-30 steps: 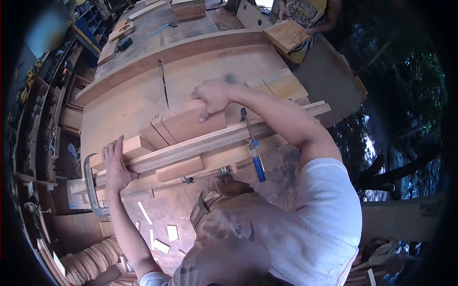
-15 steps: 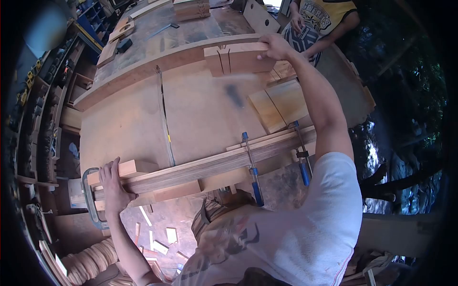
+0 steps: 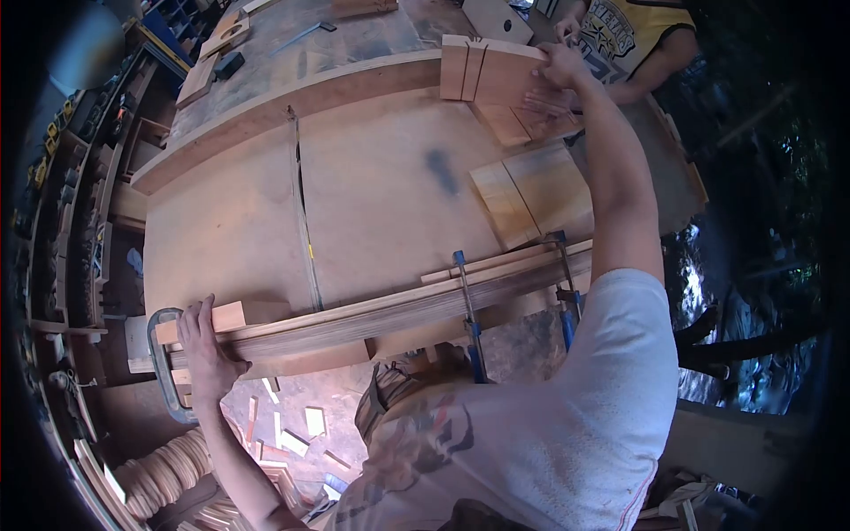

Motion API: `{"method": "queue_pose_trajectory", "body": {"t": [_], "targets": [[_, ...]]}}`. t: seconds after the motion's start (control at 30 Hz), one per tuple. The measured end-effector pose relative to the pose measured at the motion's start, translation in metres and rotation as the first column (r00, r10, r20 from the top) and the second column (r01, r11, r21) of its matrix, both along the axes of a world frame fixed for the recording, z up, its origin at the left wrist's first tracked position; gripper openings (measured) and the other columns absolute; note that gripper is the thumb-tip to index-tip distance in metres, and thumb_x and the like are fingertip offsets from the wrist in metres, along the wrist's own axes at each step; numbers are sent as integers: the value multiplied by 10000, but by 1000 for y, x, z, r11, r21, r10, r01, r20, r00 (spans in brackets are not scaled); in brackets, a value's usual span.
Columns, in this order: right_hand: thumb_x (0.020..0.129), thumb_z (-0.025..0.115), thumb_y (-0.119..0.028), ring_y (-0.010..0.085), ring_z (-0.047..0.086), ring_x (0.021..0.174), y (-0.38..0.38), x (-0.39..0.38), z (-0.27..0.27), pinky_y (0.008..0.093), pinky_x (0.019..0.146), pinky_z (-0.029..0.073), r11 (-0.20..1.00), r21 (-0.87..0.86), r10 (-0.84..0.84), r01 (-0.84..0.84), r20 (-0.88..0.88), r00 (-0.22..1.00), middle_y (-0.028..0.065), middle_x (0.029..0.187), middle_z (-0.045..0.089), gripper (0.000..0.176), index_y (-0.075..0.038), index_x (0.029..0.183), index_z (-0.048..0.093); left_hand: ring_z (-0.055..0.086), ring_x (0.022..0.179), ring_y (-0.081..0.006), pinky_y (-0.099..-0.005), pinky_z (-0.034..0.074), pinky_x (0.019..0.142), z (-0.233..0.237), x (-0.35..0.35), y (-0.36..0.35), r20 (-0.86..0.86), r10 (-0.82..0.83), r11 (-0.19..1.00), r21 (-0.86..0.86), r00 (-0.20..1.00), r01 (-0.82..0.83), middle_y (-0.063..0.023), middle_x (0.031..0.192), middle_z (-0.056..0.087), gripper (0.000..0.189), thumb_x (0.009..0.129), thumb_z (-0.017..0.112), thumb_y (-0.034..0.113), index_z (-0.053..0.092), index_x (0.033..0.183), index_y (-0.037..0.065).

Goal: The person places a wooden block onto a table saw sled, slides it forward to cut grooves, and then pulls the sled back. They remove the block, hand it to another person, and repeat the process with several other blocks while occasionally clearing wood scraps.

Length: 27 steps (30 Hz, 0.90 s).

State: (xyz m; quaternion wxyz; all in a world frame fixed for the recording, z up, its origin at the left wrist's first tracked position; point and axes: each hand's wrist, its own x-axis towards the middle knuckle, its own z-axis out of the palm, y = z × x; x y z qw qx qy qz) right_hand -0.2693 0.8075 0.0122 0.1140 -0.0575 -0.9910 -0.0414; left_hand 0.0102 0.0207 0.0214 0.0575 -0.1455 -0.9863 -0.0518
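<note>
- Right hand (image 3: 560, 67): arm stretched to the far side of the bench (image 3: 372, 203); fingers closed on the right-hand edge of a board (image 3: 489, 73); the board is held up at the far edge of the bench, its face to the camera, with two saw cuts showing near its left end.
- Left hand (image 3: 208, 347): well apart from the right, at the near left corner of the bench; laid flat with fingers stretched out over a small block (image 3: 226, 315) and the end of a long strip (image 3: 381, 311); not closed round either.
- Long strip: lies along the near edge of the bench; pinned by two blue-handled clamps (image 3: 467, 305) and a grey clamp (image 3: 161, 365) just beside the left hand.
- Saw slot (image 3: 302, 190): runs across the bench from far to near.
- Flat panels (image 3: 531, 190): lie on the bench below the raised board.
- Second person (image 3: 624, 35): stands at the far side in a yellow shirt; one hand close to the board.
- Shelves (image 3: 84, 177): at the left edge; they hold small items, too blurred to name.
- Floor (image 3: 345, 398): scattered offcuts (image 3: 292, 434); a stack of round discs (image 3: 168, 469).
</note>
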Motion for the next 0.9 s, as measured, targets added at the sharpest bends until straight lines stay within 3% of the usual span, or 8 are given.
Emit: {"method": "queue_pose_trajectory", "body": {"t": [0.1, 0.2, 0.33, 0.37, 0.5, 0.6, 0.7, 0.9], "targets": [[847, 832, -384, 451, 521, 1363, -43, 50, 2, 553, 1166, 390, 942, 242, -93, 232, -478, 873, 228, 1410, 589, 792, -134, 1533, 522, 448, 1363, -438, -568, 331, 1217, -4, 3, 1, -23, -7, 1000, -2, 1000, 6, -199, 1406, 491, 1292, 388, 949, 18, 408, 1560, 70], [860, 801, -402, 440, 499, 1364, -74, 115, -7, 567, 1134, 436, 985, -16, -157, 172, -502, 850, 282, 1524, 470, 849, -64, 1549, 438, 446, 1370, -440, -573, 320, 1225, -7, 2, -1, -34, -16, 1000, -6, 999, 16, -205, 1416, 489, 1298, 392, 947, 16, 401, 1568, 64], [830, 851, -590, 452, 517, 1413, -57, 164, -47, 507, 1178, 431, 803, -156, -513, 576, 311, 800, 265, 1490, 568, 1009, -44, 1575, 447, 443, 1388, -440, -581, 294, 1252, -5, 1, 1, -19, 4, 1000, -13, 1000, -5, -212, 1427, 484, 1304, 399, 942, 10, 389, 1579, 58], [806, 859, -627, 432, 530, 1420, -23, 174, -89, 490, 1188, 430, 804, -310, -338, 508, 465, 819, 274, 1490, 580, 1046, -38, 1573, 461, 443, 1392, -441, -584, 287, 1260, -3, 1, 1, -11, 4, 1000, -19, 1000, -4, -214, 1429, 483, 1304, 401, 940, 8, 387, 1581, 56], [772, 884, -641, 388, 584, 1394, -20, 178, -119, 450, 1199, 435, 780, -597, 100, 191, 420, 902, 295, 1462, 616, 1020, -27, 1518, 557, 443, 1405, -436, -587, 266, 1285, -1, 6, 7, -10, 46, 998, -43, 999, -47, -217, 1436, 479, 1292, 408, 932, -3, 385, 1577, 48], [779, 853, -682, 397, 602, 1375, -66, 172, -137, 463, 1204, 432, 941, -307, -109, 143, 127, 986, 321, 1447, 618, 1046, 0, 1512, 550, 446, 1404, -432, -589, 258, 1294, -1, 5, 4, -18, 36, 997, -66, 999, -37, -219, 1443, 476, 1286, 411, 931, -3, 383, 1573, 40], [780, 822, -725, 413, 548, 1417, -150, 157, -67, 438, 1209, 429, 920, -187, -151, 345, 642, 751, 332, 1569, 493, 1186, 51, 1572, 401, 446, 1407, -424, -586, 262, 1296, 2, 6, 9, -1, 44, 997, -56, 999, -44, -215, 1439, 485, 1287, 416, 934, 7, 376, 1576, 37], [739, 715, -882, 441, 506, 1458, -203, 123, -107, 473, 1218, 420, 963, -254, 54, 92, 514, 856, 322, 1571, 496, 1351, -7, 1667, 269, 434, 1422, -434, -587, 264, 1298, 6, 6, 11, -12, 64, 996, -61, 998, -65, -205, 1440, 489, 1293, 409, 925, -4, 377, 1578, 52]]}}
